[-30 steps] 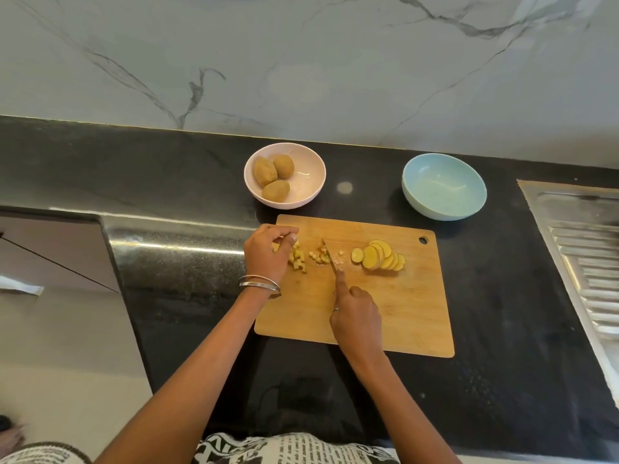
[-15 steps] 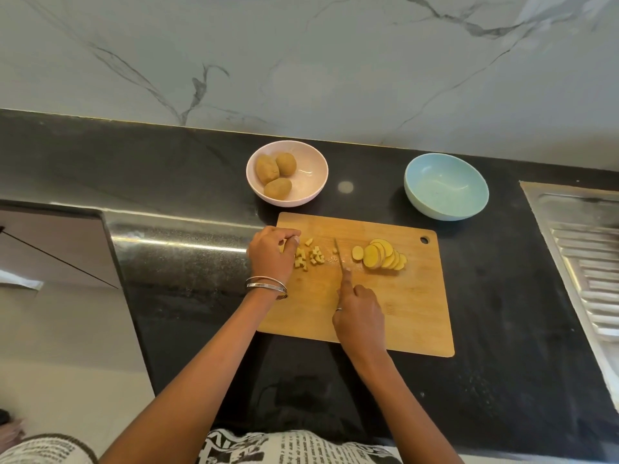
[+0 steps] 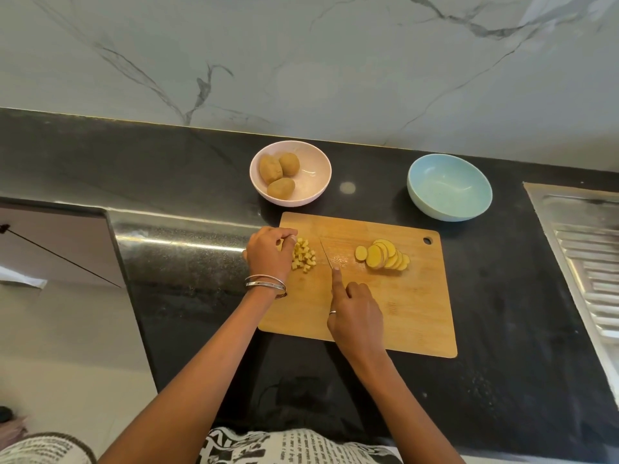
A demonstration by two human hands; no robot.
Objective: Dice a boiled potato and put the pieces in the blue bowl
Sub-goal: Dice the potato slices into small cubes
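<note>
Black stone counter (image 3: 187, 182) under a marble wall carries my wooden cutting board (image 3: 418, 316), and behind it stand a pink bowl (image 3: 311, 192) with three whole potatoes (image 3: 279, 174) and the blue bowl (image 3: 449, 187), which has nothing in it yet. My right hand (image 3: 356, 321) grasps the knife (image 3: 326, 254) with the forefinger laid along the back of the blade, and the edge rests on the board between two groups of potato. On the left of the blade is a small heap of diced pieces (image 3: 303, 256); my left hand (image 3: 268, 254) is curled beside this heap and touches it, but if the fingers really pinch some cubes I cannot tell. On the right lie the round slices (image 3: 385, 256), leaning one on another like fallen tiles. Boiled potato is soft and a little sticky, I think, so the cubes will crush if I squeeze them and some may cling to the blade. It seems better to gather them loosely with cupped fingers, or to push them on the flat of the knife and carry them so to the blue bowl. The slices are light and may slide, so I would hold the stack gently from the sides while cutting
</note>
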